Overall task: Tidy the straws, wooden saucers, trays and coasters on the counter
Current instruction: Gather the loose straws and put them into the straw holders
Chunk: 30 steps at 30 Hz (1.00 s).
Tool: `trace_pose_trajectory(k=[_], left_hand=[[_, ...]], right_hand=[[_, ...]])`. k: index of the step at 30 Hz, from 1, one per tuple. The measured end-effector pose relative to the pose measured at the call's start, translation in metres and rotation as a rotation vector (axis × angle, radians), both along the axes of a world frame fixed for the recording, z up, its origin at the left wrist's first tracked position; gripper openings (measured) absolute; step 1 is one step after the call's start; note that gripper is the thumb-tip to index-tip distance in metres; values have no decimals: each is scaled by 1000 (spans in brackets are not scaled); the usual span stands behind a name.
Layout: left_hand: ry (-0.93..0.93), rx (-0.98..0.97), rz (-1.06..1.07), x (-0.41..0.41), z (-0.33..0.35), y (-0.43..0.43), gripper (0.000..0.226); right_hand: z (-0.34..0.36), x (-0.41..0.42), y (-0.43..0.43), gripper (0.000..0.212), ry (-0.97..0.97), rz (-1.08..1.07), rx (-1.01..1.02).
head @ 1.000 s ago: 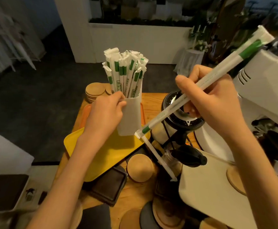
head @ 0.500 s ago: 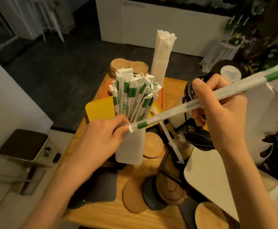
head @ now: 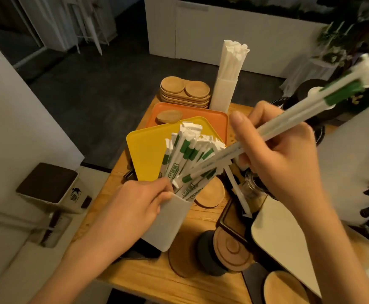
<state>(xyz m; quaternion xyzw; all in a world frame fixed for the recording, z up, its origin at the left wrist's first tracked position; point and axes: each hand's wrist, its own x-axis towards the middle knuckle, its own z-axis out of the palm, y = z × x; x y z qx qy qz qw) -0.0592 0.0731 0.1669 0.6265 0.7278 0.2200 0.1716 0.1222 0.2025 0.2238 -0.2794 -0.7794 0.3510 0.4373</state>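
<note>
My left hand [head: 133,207] grips a white straw holder [head: 168,224], tilted and packed with several green-and-white wrapped straws [head: 185,159]. My right hand [head: 282,163] pinches a long wrapped straw [head: 289,115] whose lower tip sits among the straws at the holder's mouth. A yellow tray [head: 146,154] overlaps an orange tray [head: 207,115] behind the holder. A stack of wooden saucers [head: 184,91] stands at the counter's far edge. Round wooden coasters [head: 211,194] lie on the wooden counter [head: 148,275].
A second tall white holder of white straws [head: 229,80] stands beside the saucer stack. A loose white straw [head: 237,191] lies by a glass jar. A cream tray [head: 282,244], dark square coasters and a black lidded container [head: 210,251] crowd the near right. A small scale [head: 49,185] sits left.
The view tilted down. My right hand swung the long straw down and left until its tip entered the holder. My left hand kept its hold on the holder, now leaning right.
</note>
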Motion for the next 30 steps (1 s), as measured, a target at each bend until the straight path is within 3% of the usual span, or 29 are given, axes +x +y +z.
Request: trace_pose_trajectory(k=[10,12,14,16,19,21,26,30], left_hand=[[-75,-129,-52,1,-7,-5,11],[-75,-145,-61,-1,-6,-8,12],[-93,-167,-66,-2,-5,-11,14],[-108,-184,-71,-3,-5,-14,14],[-106,-204,-84,-3,-6,-18,13],[-77,-203,-88,-3,-8,-19,15],[-67,-222,-92,-1,-13,-20,22],[-90,-225,-74,2,-15,-20,18]], right_hand=[[-30,-9,2,27,-221,101,-192],[-31,-9,1,37,-236,83,-241],[-29,-5,4,52,-154,38,-304],[-24,0,7,53,9,10,-351],[-15,5,6,52,196,-23,-243],[-12,6,5,52,210,-35,-125],[-17,2,4,31,-23,-40,55],[-31,-4,-5,39,-160,21,29]])
